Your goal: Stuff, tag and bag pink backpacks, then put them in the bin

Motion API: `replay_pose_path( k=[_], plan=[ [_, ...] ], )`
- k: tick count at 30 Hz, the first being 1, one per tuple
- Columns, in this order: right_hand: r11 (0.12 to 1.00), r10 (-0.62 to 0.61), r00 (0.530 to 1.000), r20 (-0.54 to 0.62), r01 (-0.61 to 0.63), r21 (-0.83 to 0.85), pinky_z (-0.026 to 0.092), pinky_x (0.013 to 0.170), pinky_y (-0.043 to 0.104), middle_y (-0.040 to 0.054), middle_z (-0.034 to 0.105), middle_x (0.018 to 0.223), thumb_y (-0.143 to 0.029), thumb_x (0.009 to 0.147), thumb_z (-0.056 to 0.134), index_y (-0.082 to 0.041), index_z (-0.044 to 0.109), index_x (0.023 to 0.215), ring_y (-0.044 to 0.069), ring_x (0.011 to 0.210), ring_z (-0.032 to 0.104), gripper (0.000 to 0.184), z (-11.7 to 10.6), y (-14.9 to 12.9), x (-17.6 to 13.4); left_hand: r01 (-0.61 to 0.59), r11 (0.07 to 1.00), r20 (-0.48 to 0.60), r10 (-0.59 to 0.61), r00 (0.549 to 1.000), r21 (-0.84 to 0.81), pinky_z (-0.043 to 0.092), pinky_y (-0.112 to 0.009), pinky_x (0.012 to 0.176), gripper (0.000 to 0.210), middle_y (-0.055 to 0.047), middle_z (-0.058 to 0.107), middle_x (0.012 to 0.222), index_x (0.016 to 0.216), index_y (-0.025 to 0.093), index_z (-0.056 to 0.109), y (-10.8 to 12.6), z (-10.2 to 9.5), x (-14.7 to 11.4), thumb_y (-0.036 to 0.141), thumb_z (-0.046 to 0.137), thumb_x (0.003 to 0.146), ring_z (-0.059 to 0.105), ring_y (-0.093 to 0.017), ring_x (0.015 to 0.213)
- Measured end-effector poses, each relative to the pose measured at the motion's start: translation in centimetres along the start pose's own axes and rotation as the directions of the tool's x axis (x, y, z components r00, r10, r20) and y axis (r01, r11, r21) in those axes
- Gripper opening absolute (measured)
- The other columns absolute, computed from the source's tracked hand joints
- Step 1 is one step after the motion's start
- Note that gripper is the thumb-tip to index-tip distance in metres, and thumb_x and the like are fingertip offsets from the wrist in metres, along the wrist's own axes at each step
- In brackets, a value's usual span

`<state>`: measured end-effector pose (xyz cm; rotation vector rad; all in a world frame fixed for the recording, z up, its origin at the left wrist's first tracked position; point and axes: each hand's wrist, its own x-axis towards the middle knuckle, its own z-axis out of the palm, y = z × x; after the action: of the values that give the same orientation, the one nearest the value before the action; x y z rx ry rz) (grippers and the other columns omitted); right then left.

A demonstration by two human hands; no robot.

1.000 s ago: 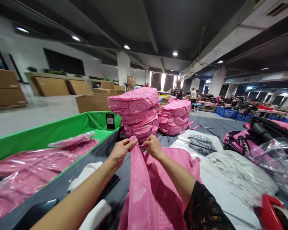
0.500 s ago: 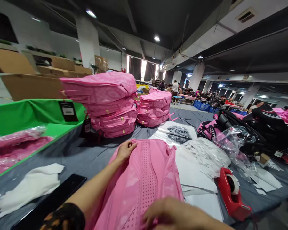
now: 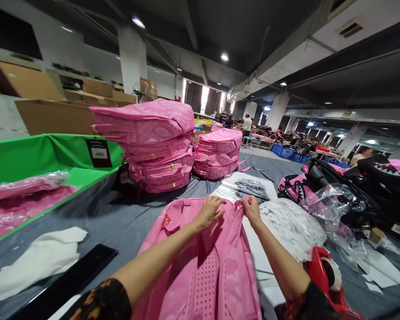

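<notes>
A pink backpack with a perforated back panel lies before me on the grey-covered table, its shoulder straps facing up. My left hand rests over its upper part, fingers spread and slightly bent. At the upper right corner, my right hand pinches pink fabric near the top of the right strap. A small red-orange patch shows by the left strap. White sheets and a printed clear bag lie just beyond the backpack.
Two stacks of pink backpacks stand behind. A green bin holds wrapped pink goods at left. White cloth and a long black object lie nearer. At right are a plastic bag heap and red tape dispenser.
My right hand has moved from the lower part of the backpack up to its top right corner. My left hand has left the top left edge and shifted right across the backpack.
</notes>
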<state>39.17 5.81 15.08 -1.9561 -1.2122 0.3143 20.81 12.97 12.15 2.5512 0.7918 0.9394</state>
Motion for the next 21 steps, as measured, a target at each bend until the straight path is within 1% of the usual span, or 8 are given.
replay_pose_path(
  k=[3, 5, 7, 9, 13, 16, 19, 21],
  plan=[
    [0.963, -0.244, 0.968, -0.056, 0.249, 0.100, 0.047, 0.070, 0.027, 0.0001, 0.061, 0.081, -0.050, 0.086, 0.050, -0.021, 0.055, 0.097, 0.017, 0.073, 0.057, 0.032, -0.8, -0.5, -2.8, -0.180, 0.983, 0.053, 0.181, 0.982, -0.016, 0.037, -0.040, 0.111, 0.051, -0.007, 0.056, 0.143, 0.132, 0.024, 0.059, 0.6, 1.3, 2.0, 0.008, 0.060, 0.084, 0.043, -0.024, 0.135],
    [0.918, -0.351, 0.933, -0.074, 0.359, 0.167, 0.045, 0.066, 0.028, -0.0013, 0.059, 0.075, -0.052, 0.083, 0.053, -0.021, 0.055, 0.092, 0.016, 0.067, 0.054, 0.032, -1.5, -0.2, -4.3, -0.292, 0.956, 0.165, 0.288, 0.943, -0.001, 0.038, -0.039, 0.108, 0.035, -0.004, 0.065, 0.129, 0.111, 0.024, 0.069, 1.0, 2.0, 3.3, 0.006, 0.061, 0.082, 0.047, -0.024, 0.131],
    [0.911, -0.353, 0.930, -0.099, 0.366, 0.191, 0.043, 0.061, 0.027, -0.0027, 0.055, 0.070, -0.053, 0.082, 0.054, -0.021, 0.054, 0.088, 0.015, 0.061, 0.050, 0.032, -2.1, 0.2, -5.2, -0.320, 0.947, 0.233, 0.307, 0.922, 0.018, 0.038, -0.038, 0.104, 0.015, -0.004, 0.070, 0.103, 0.089, 0.021, 0.069, 1.5, 2.5, 4.0, 0.009, 0.062, 0.084, 0.056, -0.024, 0.116],
    [0.919, -0.324, 0.938, -0.123, 0.343, 0.194, 0.040, 0.057, 0.026, -0.0040, 0.051, 0.066, -0.053, 0.082, 0.054, -0.021, 0.053, 0.087, 0.014, 0.057, 0.047, 0.033, -2.7, 0.6, -5.4, -0.302, 0.953, 0.207, 0.290, 0.934, 0.032, 0.037, -0.041, 0.104, 0.010, -0.005, 0.068, 0.094, 0.087, 0.019, 0.066, 1.8, 2.5, 4.1, 0.014, 0.059, 0.088, 0.058, -0.024, 0.105],
    [0.914, -0.339, 0.934, -0.114, 0.356, 0.194, 0.038, 0.057, 0.026, -0.0044, 0.050, 0.067, -0.055, 0.083, 0.052, -0.021, 0.052, 0.090, 0.014, 0.057, 0.045, 0.035, -3.5, 1.4, -5.0, -0.261, 0.965, 0.154, 0.254, 0.955, 0.031, 0.034, -0.042, 0.106, 0.015, -0.007, 0.064, 0.097, 0.094, 0.019, 0.060, 2.2, 1.5, 2.4, 0.011, 0.049, 0.089, 0.053, -0.023, 0.103],
    [0.922, -0.340, 0.937, -0.082, 0.349, 0.166, 0.038, 0.058, 0.027, -0.0044, 0.052, 0.066, -0.058, 0.084, 0.051, -0.021, 0.053, 0.092, 0.014, 0.056, 0.046, 0.038, -3.4, 1.7, -4.5, -0.197, 0.980, 0.226, 0.199, 0.954, -0.032, 0.036, -0.040, 0.106, 0.008, 0.000, 0.061, 0.084, 0.087, 0.019, 0.056, 3.0, 1.0, -0.1, 0.012, 0.056, 0.082, 0.055, -0.019, 0.087],
    [0.923, -0.332, 0.940, -0.073, 0.340, 0.180, 0.041, 0.063, 0.029, -0.0008, 0.058, 0.070, -0.060, 0.084, 0.048, -0.021, 0.053, 0.088, 0.017, 0.062, 0.053, 0.039, -2.7, 1.5, -3.4, -0.068, 0.994, 0.295, 0.090, 0.951, -0.084, 0.047, -0.033, 0.088, 0.005, 0.002, 0.060, 0.076, 0.089, 0.019, 0.055, 4.6, 0.9, -3.6, 0.018, 0.052, 0.086, 0.054, -0.015, 0.071],
    [0.914, -0.352, 0.935, -0.046, 0.354, 0.200, 0.043, 0.066, 0.030, 0.0015, 0.061, 0.074, -0.060, 0.083, 0.047, -0.022, 0.053, 0.086, 0.018, 0.068, 0.057, 0.039, -1.9, 1.2, -2.5, 0.039, 0.979, 0.351, 0.034, 0.936, -0.198, 0.048, -0.028, 0.078, 0.010, 0.002, 0.064, 0.079, 0.093, 0.020, 0.057, 6.0, 0.9, -6.5, 0.019, 0.048, 0.089, 0.057, -0.016, 0.072]
  ],
)
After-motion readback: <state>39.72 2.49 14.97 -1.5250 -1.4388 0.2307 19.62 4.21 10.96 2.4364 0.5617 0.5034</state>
